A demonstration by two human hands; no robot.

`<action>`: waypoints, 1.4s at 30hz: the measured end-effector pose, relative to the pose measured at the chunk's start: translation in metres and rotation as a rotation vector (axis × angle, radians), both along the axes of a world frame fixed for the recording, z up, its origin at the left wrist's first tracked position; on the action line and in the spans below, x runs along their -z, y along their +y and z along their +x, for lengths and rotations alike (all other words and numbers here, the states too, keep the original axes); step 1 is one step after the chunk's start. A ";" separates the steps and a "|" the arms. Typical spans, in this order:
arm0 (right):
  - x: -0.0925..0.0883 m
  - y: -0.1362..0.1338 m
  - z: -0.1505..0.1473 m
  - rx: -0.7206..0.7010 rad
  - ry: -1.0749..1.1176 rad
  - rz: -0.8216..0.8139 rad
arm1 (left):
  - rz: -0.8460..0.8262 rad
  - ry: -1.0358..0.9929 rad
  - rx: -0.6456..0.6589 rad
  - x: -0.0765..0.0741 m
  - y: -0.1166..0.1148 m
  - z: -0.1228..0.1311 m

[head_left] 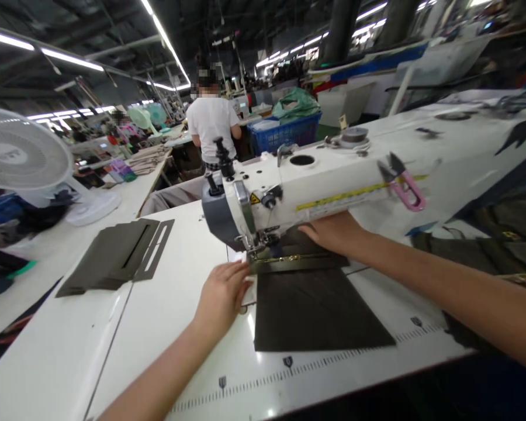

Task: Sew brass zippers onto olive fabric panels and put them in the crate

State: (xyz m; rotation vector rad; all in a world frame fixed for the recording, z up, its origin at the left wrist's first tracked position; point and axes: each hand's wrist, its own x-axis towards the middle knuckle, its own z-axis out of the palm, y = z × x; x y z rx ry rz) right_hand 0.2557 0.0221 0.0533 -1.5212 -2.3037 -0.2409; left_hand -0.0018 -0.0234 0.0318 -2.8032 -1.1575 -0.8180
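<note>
Standing at about nine o'clock from the work, a white fan faces the desk, and a stack of dark cut pieces lies flat at ten o'clock from the left hand. That hand rests palm down, fingers stretched toward three o'clock, its fingertips pressing the left edge of the dark fabric panel just below the presser foot; its grip is released, flat rather than closed on anything. The panel lies spread on the desk in front of the sewing machine, its top edge with a brass zipper running under the needle. It looks thin, limp and light, likely to slide or pucker, so flat pressure near the seam suits it better than pinching. The right hand, at one o'clock from the panel, reaches under the machine arm, palm down on the fabric behind the zipper, grip likewise released. Pink thread snips sit on the machine at two o'clock. A person in a white shirt stands beyond, at twelve o'clock.
</note>
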 end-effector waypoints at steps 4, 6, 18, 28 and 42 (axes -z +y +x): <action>0.007 -0.062 -0.034 -0.188 -0.023 -0.111 | 0.036 0.106 0.160 0.009 0.022 -0.009; 0.010 -0.079 -0.054 -0.227 -0.001 -0.161 | 0.019 0.092 0.136 0.010 0.024 -0.006; 0.037 -0.059 -0.081 -0.176 -0.042 -0.107 | 0.069 0.127 0.010 0.014 0.015 0.001; 0.043 -0.049 -0.080 -0.193 0.043 -0.007 | 0.112 0.280 -0.022 0.009 0.011 0.009; 0.047 -0.046 -0.078 -0.237 0.047 -0.068 | 0.125 0.282 -0.014 0.009 0.012 0.015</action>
